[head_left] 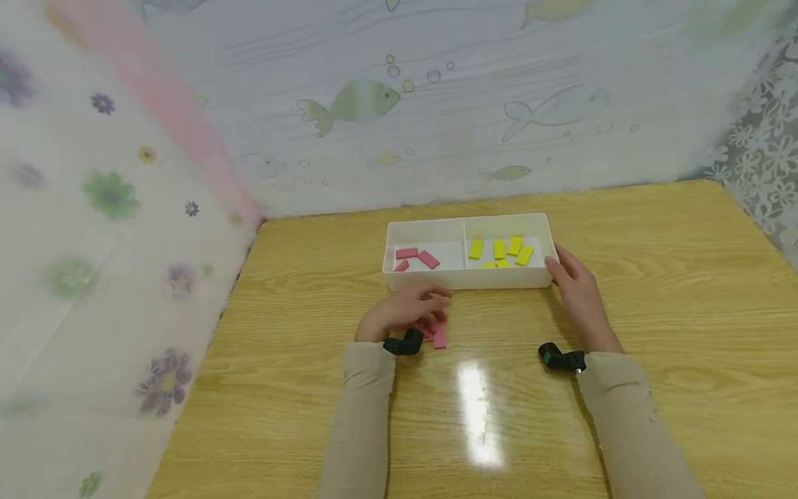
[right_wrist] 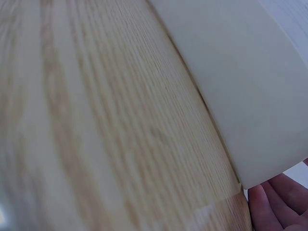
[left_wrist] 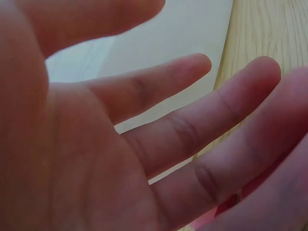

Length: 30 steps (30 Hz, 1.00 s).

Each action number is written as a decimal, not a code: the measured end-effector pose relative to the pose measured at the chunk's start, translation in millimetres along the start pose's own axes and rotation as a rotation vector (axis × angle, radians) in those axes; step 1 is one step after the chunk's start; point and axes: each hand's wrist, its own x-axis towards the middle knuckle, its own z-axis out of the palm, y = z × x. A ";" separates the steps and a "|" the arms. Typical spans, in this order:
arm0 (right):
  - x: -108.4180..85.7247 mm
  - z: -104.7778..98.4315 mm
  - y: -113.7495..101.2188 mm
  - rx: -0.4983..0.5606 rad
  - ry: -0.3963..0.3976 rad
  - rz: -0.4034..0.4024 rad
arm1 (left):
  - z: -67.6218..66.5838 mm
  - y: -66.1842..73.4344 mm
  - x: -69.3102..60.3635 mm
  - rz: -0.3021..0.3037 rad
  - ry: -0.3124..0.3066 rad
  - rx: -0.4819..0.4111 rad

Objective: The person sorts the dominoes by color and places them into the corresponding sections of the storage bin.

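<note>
- White divided box, centre of frame: pink blocks in left compartment, yellow blocks in right.
- Left hand just left of centre, at loose pink pieces on the bench; can't tell if its fingers pinch one.
- Right hand, right of centre, grips box's right end.

Back wall: pale blue-white, line-drawn fish and bubbles. Left wall: whitish, scattered flowers — purple, green, orange; pink band toward corner. Right edge: grey panel, white floral pattern. Wood-grain table — bright glare patch near front.
</note>
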 end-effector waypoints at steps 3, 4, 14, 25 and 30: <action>-0.3 0.3 -0.2 0.000 0.000 -0.004 | 1.5 1.4 -0.6 0.006 -0.017 0.013; -0.4 0.2 -0.4 -0.003 0.000 -0.005 | 1.7 1.7 -0.5 0.012 -0.017 0.016; -0.9 0.2 -0.6 -0.001 0.003 -0.008 | 2.3 -0.6 3.2 0.008 0.056 -0.017; 1.2 0.1 -1.2 -0.014 0.011 0.000 | 5.2 6.4 4.4 0.052 0.099 0.128; -0.7 0.1 0.1 -0.011 -0.001 0.010 | 8.1 7.6 3.1 0.070 0.021 0.174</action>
